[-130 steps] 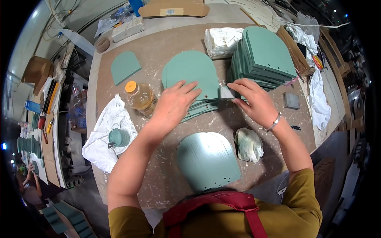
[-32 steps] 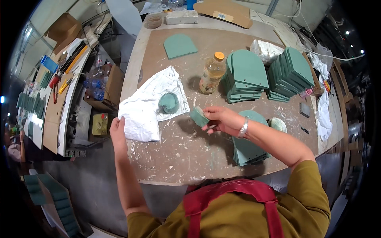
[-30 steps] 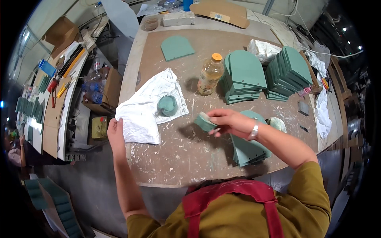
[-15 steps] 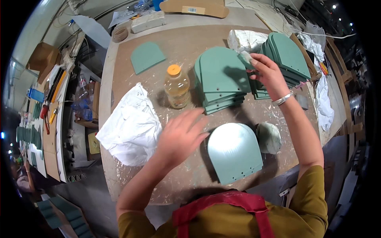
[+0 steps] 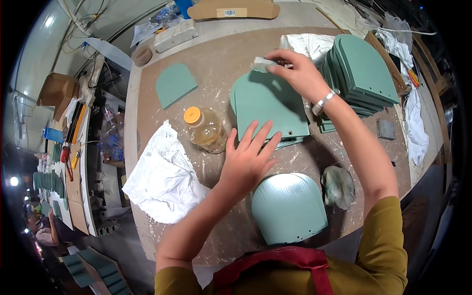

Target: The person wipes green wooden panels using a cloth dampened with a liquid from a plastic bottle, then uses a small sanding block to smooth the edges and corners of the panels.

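My right hand point(image 5: 303, 73) pinches a small pale folded piece point(image 5: 263, 64) at the far rounded edge of a stack of green arch-shaped panels point(image 5: 265, 101). Whether that piece is cloth or abrasive paper I cannot tell. My left hand point(image 5: 248, 160) lies with fingers spread over the near edge of the top panel, close to its small holes. Closer to me are more green panels point(image 5: 289, 209), overlapping and shiny on top. Left of the stack stands a clear bottle point(image 5: 209, 132) with an orange cap and yellowish liquid.
A crumpled white cloth point(image 5: 164, 179) lies at the left, with a lone green panel point(image 5: 174, 84) beyond it. A taller green stack point(image 5: 366, 71) stands far right. Nearer are a greyish wad point(image 5: 338, 188) and a small grey block point(image 5: 386, 129). A white wrapped bundle point(image 5: 312, 45) sits behind.
My right hand has moved left with the pale piece, from the stack's right side to its far edge. My left hand has come down onto the top panel. The view has shifted slightly.
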`<state>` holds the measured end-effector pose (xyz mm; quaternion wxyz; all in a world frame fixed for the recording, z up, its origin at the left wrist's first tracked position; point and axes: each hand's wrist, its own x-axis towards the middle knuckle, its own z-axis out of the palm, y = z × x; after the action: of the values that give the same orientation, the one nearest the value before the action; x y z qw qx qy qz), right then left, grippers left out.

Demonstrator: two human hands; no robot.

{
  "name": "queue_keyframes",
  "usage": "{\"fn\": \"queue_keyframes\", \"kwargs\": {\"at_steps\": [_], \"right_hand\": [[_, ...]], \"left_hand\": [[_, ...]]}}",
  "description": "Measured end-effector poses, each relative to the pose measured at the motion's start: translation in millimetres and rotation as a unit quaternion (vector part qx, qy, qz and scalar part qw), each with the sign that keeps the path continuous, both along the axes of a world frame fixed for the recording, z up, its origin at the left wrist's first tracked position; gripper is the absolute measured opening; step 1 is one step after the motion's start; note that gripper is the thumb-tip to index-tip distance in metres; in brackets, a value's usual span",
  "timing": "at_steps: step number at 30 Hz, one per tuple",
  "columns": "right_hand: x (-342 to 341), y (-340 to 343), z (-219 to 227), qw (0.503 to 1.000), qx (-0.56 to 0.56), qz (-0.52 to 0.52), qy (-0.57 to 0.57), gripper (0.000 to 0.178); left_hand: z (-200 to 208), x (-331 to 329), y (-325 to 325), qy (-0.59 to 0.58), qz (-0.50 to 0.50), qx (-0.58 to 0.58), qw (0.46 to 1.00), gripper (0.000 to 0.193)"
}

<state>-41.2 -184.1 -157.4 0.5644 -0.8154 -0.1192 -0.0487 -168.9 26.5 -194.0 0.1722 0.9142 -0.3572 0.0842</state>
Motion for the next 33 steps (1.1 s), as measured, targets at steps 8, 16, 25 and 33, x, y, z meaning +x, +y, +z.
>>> {"fn": "queue_keyframes", "kwargs": {"at_steps": [8, 16, 25, 33], "right_hand": [[32, 30, 6, 0.952, -0.282, -0.006, -0.119, 0.032], [18, -4, -20, 0.993, 0.096, -0.059, 0.015, 0.028], [16, -1, -36, 0.973, 0.203, -0.083, 0.067, 0.026], [-18, 1, -7, 0.952, 0.297, -0.064, 0.024, 0.027]], "left_hand": [[4, 3, -1, 0.012, 0.001, -0.026, 1.0, 0.057], [-11, -23, 17, 0.023, 0.121, -0.277, 0.953, 0.051], [-29, 4, 8, 0.45, 0.252, -0.565, 0.644, 0.023], [-1, -20, -6, 0.373, 0.247, -0.602, 0.661, 0.016]]}}
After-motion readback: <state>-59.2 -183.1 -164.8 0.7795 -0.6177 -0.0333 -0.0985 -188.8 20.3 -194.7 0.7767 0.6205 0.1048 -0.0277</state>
